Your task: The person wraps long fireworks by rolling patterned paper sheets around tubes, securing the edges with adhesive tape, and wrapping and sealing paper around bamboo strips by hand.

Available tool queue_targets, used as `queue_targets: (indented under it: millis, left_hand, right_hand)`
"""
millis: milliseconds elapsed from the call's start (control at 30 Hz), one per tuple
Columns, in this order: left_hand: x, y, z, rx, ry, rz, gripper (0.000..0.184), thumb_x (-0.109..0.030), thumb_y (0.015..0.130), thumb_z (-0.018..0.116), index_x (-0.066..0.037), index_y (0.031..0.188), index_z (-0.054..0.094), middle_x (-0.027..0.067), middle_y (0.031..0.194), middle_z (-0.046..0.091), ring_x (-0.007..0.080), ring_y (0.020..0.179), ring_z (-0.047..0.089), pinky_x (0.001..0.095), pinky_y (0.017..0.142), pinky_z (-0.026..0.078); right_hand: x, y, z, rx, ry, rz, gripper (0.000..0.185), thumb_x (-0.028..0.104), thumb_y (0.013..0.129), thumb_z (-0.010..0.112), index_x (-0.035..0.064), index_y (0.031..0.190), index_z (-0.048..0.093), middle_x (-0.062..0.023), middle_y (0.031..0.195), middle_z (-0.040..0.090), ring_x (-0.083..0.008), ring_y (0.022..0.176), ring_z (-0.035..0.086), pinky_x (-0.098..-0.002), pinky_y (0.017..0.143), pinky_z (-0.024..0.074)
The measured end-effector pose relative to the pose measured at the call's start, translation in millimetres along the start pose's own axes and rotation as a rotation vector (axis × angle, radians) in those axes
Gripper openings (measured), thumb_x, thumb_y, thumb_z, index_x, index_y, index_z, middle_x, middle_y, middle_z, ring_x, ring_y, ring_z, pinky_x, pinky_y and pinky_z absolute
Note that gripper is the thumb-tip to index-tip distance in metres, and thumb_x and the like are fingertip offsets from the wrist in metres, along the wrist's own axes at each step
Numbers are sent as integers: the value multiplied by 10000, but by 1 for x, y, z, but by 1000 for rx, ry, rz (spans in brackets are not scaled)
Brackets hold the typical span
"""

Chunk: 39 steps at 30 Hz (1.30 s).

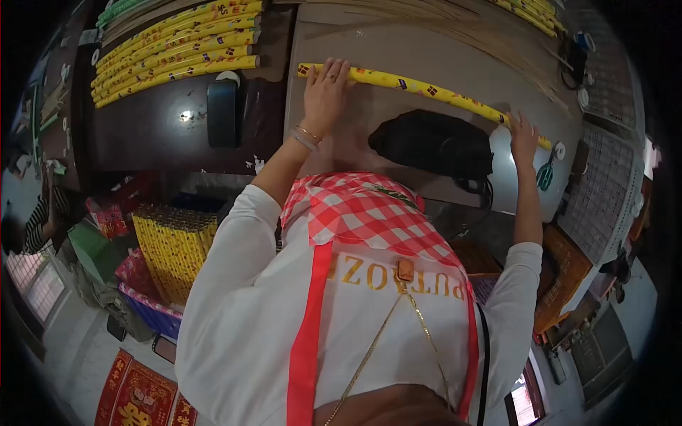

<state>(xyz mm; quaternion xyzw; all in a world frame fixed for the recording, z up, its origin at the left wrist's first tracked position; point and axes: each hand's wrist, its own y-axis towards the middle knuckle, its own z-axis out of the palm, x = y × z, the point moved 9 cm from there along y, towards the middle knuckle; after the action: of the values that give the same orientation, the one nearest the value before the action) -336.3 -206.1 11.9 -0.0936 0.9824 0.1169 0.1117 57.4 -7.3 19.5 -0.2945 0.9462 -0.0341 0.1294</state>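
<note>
A long, thin yellow roll of patterned wrapping paper (pixel 419 87) lies slantwise across the brown table, its left end farther from me than its right. Near that left end, my left hand (pixel 328 84) is closed over the roll, fingers curled across its top. My right hand (pixel 523 135) grips the roll close to its right end, the fingers reaching over to the far side. The undersides of both hands are hidden. Between my arms lies a black cloth-like bundle (pixel 433 144), apart from the roll.
Several finished yellow rolls (pixel 177 53) lie side by side at the back left, near a dark case (pixel 222 112). Thin brown strips (pixel 490 35) run along the table's far side. A tape roll (pixel 559 150) sits at the right edge. Packed yellow rolls (pixel 174 248) stand in a purple basket (pixel 150 309).
</note>
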Motion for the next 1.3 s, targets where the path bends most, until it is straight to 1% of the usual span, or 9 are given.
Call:
queue_targets:
  millis: [133, 233, 333, 400, 467, 600, 833, 1133, 1300]
  left_hand:
    - [6, 25, 2, 9, -24, 12, 509, -414, 892, 450, -122, 1307, 406, 56, 1321, 440, 240, 1268, 348, 441, 1051, 219]
    - [11, 47, 11, 63, -7, 90, 631, -531, 873, 411, -130, 1356, 341, 69, 1379, 369, 249, 1300, 295, 431, 1066, 199]
    - [17, 68, 17, 21, 2, 140, 678, -552, 856, 416, -79, 1338, 353, 112, 1380, 351, 277, 1295, 294, 438, 1054, 213]
    - [21, 78, 24, 40, -18, 169, 705, -569, 851, 409, -91, 1362, 315, 149, 1397, 306, 314, 1297, 277, 452, 1047, 220]
    - [22, 84, 20, -5, -69, 180, 737, -578, 846, 410, -102, 1388, 256, 184, 1402, 277, 342, 1296, 266, 463, 1041, 222]
    - [22, 88, 21, 26, -75, 195, 738, -556, 852, 426, -112, 1402, 214, 201, 1402, 268, 358, 1299, 252, 472, 1037, 225]
    - [14, 84, 16, 59, -28, 220, 718, -537, 856, 441, -117, 1397, 226, 192, 1407, 262, 354, 1306, 242, 482, 1036, 217]
    - [14, 82, 21, 134, -11, 221, 687, -532, 868, 418, -144, 1400, 223, 211, 1412, 239, 363, 1311, 227, 479, 1038, 214]
    - [17, 81, 24, 168, 21, 213, 687, -523, 870, 422, -143, 1403, 215, 222, 1407, 241, 363, 1312, 225, 472, 1043, 205]
  right_hand:
    - [-11, 17, 8, 51, -77, 58, 321, 254, 924, 424, 222, 1235, 499, -66, 1321, 423, -230, 1128, 475, -476, 1001, 276]
    - [-3, 24, -7, -165, -16, 88, 332, 271, 939, 385, 200, 1248, 483, -51, 1323, 426, -227, 1132, 472, -472, 1007, 265]
    - [33, 25, -28, -276, 227, 59, 324, 245, 937, 396, 151, 1229, 498, -43, 1295, 459, -230, 1146, 461, -450, 1017, 256]
    - [62, 24, -39, -259, 350, 68, 306, 214, 929, 421, 117, 1203, 518, -45, 1260, 494, -227, 1155, 454, -437, 1020, 252]
    - [98, 20, -60, -403, 428, -4, 288, 187, 916, 451, 108, 1179, 536, -48, 1233, 516, -216, 1150, 459, -440, 1014, 255]
    - [158, 28, -59, -333, 576, -35, 309, 209, 901, 480, 101, 1186, 528, -53, 1286, 467, -208, 1171, 446, -450, 1009, 259]
    - [223, 53, -63, -353, 395, -78, 515, 361, 897, 450, 111, 1337, 357, -44, 1389, 336, -188, 1282, 311, -490, 1030, 217]
    - [131, 19, -31, -218, 259, 46, 596, 415, 897, 431, 94, 1379, 288, -44, 1451, 233, -178, 1328, 231, -503, 1057, 153]
    - [84, 5, -21, -179, 244, 168, 550, 377, 917, 432, 127, 1386, 287, -125, 1453, 194, -258, 1344, 186, -576, 1033, 127]
